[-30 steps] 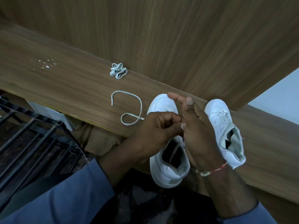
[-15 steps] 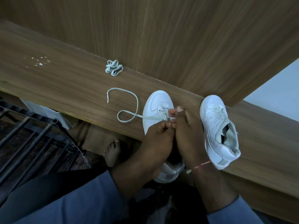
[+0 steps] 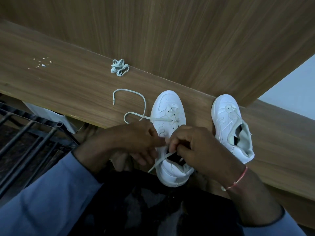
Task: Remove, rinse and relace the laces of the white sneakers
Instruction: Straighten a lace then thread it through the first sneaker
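Two white sneakers stand on a wooden ledge (image 3: 68,86), toes to the wall. The near sneaker (image 3: 167,106) has a pale lace (image 3: 136,99) threaded through its front eyelets; one end curls out to the left on the ledge. My right hand (image 3: 196,145) pinches the lace's other end over the shoe's opening, and that end hangs down to the left. My left hand (image 3: 134,140) rests against the shoe's left side, fingers at the eyelets. The second sneaker (image 3: 228,121) stands unlaced at the right. A bunched spare lace (image 3: 119,67) lies by the wall.
A wooden wall panel (image 3: 187,40) rises right behind the ledge. A black metal rack (image 3: 29,133) sits below the ledge at the left, with a white sheet (image 3: 49,113) under the ledge edge. Small white specks (image 3: 42,63) dot the ledge at the far left.
Both hands have come back from the toe eyelets toward the shoe's opening. The right hand has drawn the lace end through, and the front eyelets now show.
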The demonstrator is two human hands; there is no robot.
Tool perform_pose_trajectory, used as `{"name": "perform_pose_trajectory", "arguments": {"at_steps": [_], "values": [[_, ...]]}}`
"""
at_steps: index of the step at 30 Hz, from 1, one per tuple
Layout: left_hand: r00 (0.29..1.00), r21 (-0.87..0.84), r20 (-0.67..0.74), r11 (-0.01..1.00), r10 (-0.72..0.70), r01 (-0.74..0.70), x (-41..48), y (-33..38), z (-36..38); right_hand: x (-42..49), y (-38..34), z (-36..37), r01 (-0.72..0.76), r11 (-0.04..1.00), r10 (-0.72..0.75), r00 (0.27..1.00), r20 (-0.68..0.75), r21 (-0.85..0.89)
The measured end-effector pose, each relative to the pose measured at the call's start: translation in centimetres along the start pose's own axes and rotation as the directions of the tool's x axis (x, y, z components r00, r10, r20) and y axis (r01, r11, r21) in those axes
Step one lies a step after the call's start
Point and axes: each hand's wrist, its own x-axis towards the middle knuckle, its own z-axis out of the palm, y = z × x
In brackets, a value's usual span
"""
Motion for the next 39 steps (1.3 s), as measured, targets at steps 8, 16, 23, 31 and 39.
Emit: {"name": "perform_pose_trajectory", "arguments": {"at_steps": [8, 16, 23, 31, 39], "values": [[0.969, -0.154, 0.192, 0.980, 0.153, -0.124, -0.8, -0.3, 1.0, 0.0, 0.7, 0.2, -0.034, 0.999, 0.034, 0.999, 0.025, 0.000], [0.895, -0.536, -0.089, 0.736, 0.437, -0.413, -0.8, 1.1, 0.1, 0.0, 0.5, -0.3, -0.120, 0.924, 0.113, 0.993, 0.042, 0.363], [0.741, -0.180, -0.407, 0.749, 0.534, -0.638, -0.1, 1.0, -0.1, 0.5, 1.5, -0.4, -0.084, 0.973, 0.139, 0.956, -0.258, 0.216], [0.806, -0.569, -0.419, 0.571, 0.417, -0.591, -0.7, 1.5, -1.9, 0.6, 3.9, -0.5, -0.204, 0.978, 0.207, 0.961, -0.182, 0.035], [0.851, -0.117, -0.313, 0.872, 0.422, -0.475, -0.2, 0.9, -0.3, 1.0, 3.9, -0.8, -0.198, 0.961, 0.239, 0.947, -0.217, 0.193]]}}
